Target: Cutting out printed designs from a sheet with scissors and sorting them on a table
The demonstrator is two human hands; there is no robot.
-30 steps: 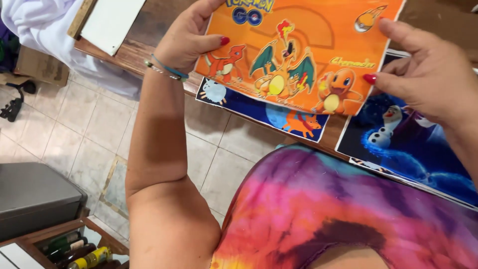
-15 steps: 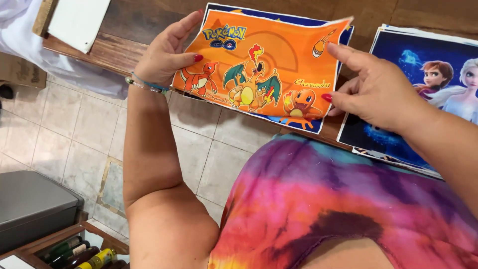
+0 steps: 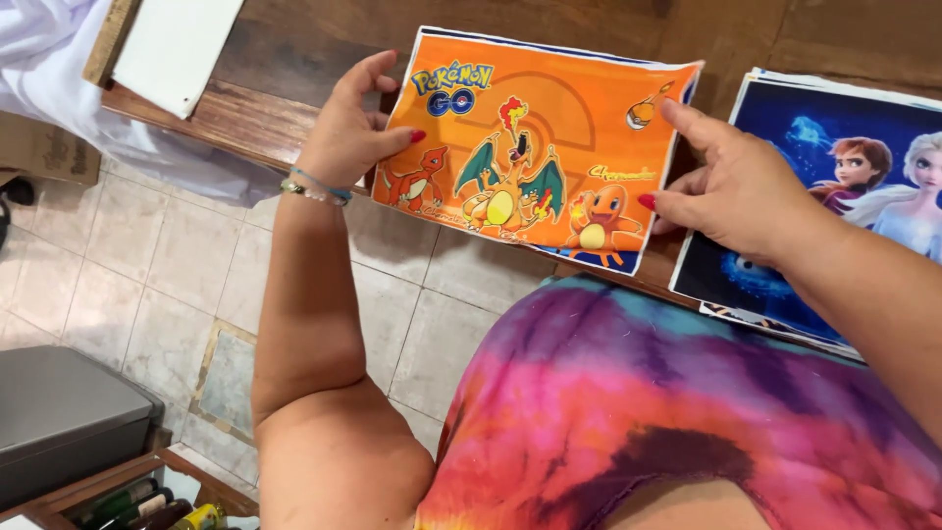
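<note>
An orange printed sheet (image 3: pixel 549 137) with cartoon dragon creatures is held over the edge of a wooden table (image 3: pixel 294 59). My left hand (image 3: pixel 348 132) grips its left edge, thumb on top. My right hand (image 3: pixel 731 186) pinches its right edge. A sliver of a blue sheet shows beneath the orange one at its lower right corner. To the right, a blue printed sheet (image 3: pixel 854 167) with cartoon figures lies on the table, partly under my right hand and forearm.
A white board (image 3: pixel 177 49) rests on the table's far left. White cloth (image 3: pixel 59 88) hangs off the table edge. Tiled floor (image 3: pixel 147 265) lies below, with a grey box (image 3: pixel 69 412) and a wooden tray of bottles (image 3: pixel 147 505) at the lower left.
The orange sheet has slid down and to the right in view, and now shows whole. More of the tabletop and the blue sheet at right has appeared. Both hands keep their grip.
</note>
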